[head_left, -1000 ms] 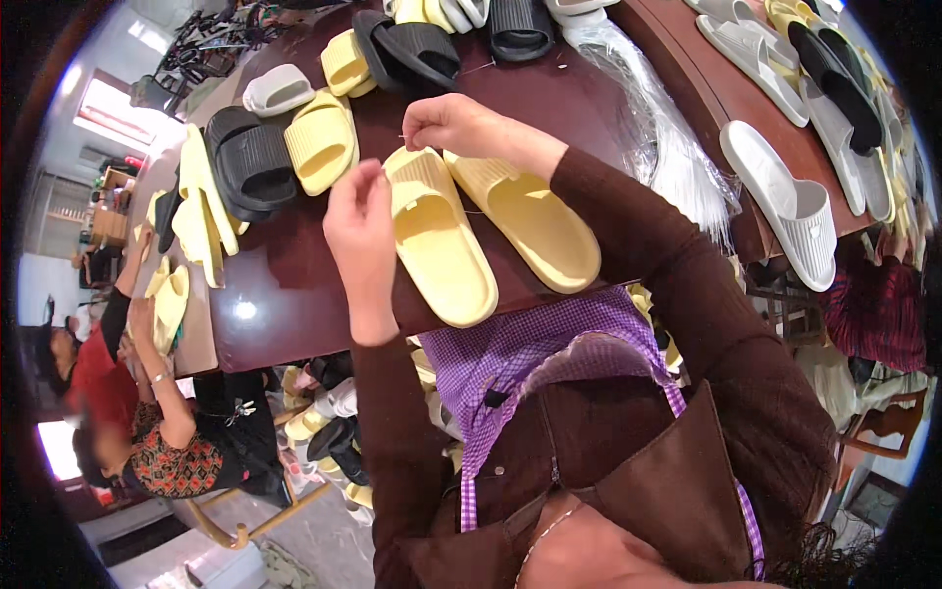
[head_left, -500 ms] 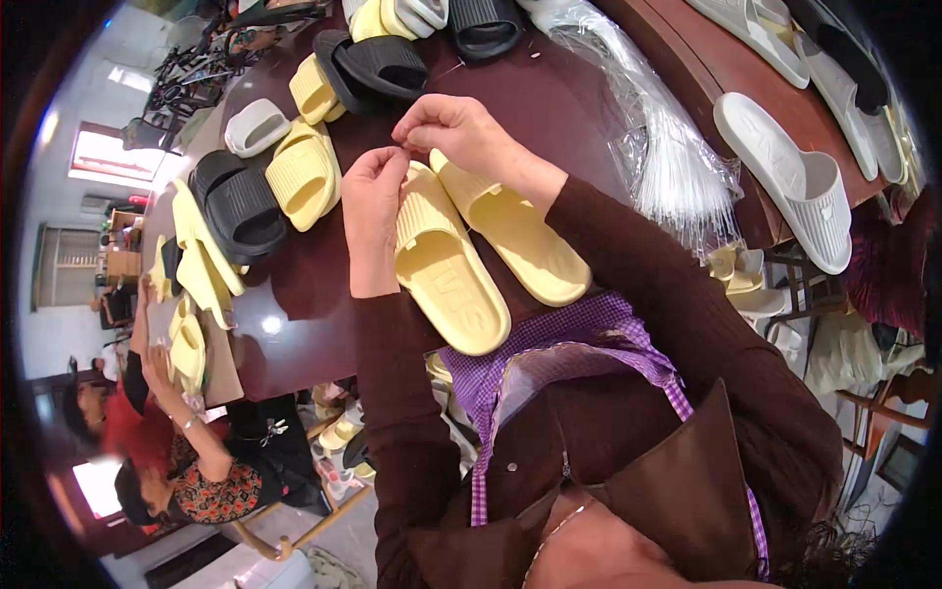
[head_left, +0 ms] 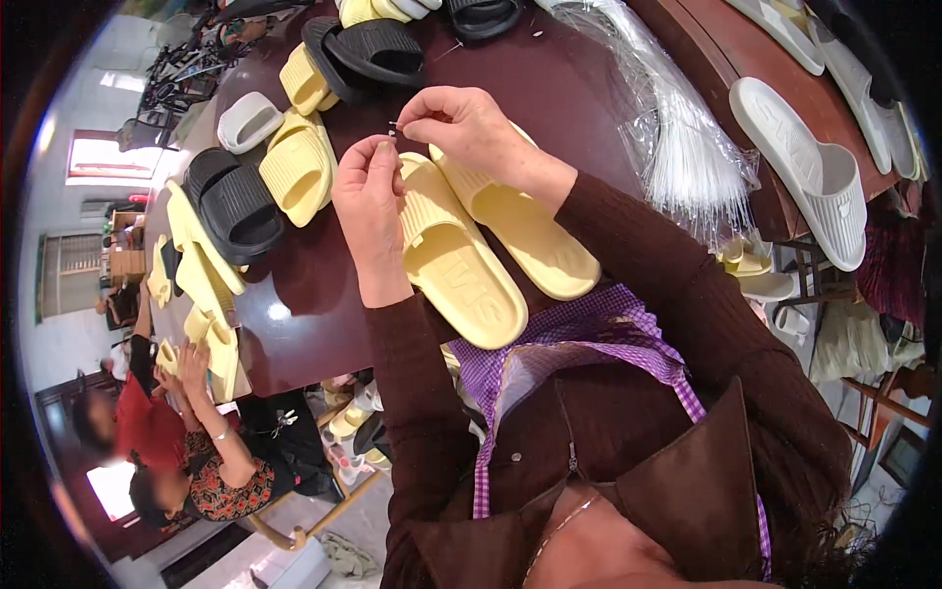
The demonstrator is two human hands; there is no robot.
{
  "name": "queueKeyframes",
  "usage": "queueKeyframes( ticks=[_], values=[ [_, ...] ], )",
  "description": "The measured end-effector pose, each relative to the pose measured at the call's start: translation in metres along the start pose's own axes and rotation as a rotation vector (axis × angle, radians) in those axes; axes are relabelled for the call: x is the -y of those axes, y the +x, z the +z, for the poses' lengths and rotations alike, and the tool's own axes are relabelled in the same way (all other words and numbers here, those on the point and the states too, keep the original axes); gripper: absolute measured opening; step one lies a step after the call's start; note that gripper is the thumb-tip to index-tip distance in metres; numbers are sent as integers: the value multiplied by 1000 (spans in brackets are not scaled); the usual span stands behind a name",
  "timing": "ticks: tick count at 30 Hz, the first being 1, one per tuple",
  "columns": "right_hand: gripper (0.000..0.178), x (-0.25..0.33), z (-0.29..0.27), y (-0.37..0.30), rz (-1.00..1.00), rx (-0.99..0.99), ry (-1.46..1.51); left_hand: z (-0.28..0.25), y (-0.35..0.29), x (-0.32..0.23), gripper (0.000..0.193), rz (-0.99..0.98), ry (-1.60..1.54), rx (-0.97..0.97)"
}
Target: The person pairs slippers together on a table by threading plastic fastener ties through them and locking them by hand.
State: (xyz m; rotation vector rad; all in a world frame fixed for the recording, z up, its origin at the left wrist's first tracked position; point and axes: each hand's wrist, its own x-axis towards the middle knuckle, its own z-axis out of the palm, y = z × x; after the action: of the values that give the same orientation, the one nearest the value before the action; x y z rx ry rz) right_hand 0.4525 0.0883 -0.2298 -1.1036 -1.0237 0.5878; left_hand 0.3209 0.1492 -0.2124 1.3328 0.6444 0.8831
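Two yellow slide sandals lie side by side on the dark red table before me, soles down and toes away. Above the toe end of the left yellow sandal (head_left: 466, 270), my left hand (head_left: 370, 196) is closed in a pinch, thumb against forefinger. My right hand (head_left: 471, 128) pinches just beyond it, over the strap end of the right yellow sandal (head_left: 535, 236). Between the two sets of fingertips shows a tiny thin piece (head_left: 393, 129), partly dark and partly light, too small to name. My left hand's side overlaps the left sandal's edge.
Black slides (head_left: 235, 206), yellow slides (head_left: 297, 167) and a light grey one (head_left: 249, 122) crowd the table's left. Clear plastic strands (head_left: 687, 157) lie bagged at right, beside a grey slide (head_left: 805, 167) on a raised red surface. Two people work at far left; one's hand (head_left: 193, 368) touches yellow slides.
Both my hands have come slightly apart at the fingertips, still pinching, and a tiny piece shows between them. At far left, a person's hands have shifted onto the yellow slides.
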Motion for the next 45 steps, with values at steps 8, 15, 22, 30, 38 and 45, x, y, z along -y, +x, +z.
queueKeyframes(
  ticks=[8, 15, 22, 30, 38, 45],
  values=[
    [9, -4, 2, -1, -89, -7, -96, -10, 2, 5, 8, 39, -40, 59],
    [6, -5, 0, -1, -214, 17, -237, -12, 4, 5, 8, -89, -149, 109],
    [4, -2, 1, -2, -260, 40, -278, -20, 6, 9, 11, -79, -202, 197],
    [4, -1, 2, -3, -240, 36, -302, -24, 7, 11, 11, -91, -235, 252],
    [3, 0, 2, -3, -249, 56, -325, -25, 6, 11, 10, -102, -251, 263],
    [3, -1, 4, -5, -263, 46, -285, -25, 6, 11, 9, -124, -272, 258]
  ],
)
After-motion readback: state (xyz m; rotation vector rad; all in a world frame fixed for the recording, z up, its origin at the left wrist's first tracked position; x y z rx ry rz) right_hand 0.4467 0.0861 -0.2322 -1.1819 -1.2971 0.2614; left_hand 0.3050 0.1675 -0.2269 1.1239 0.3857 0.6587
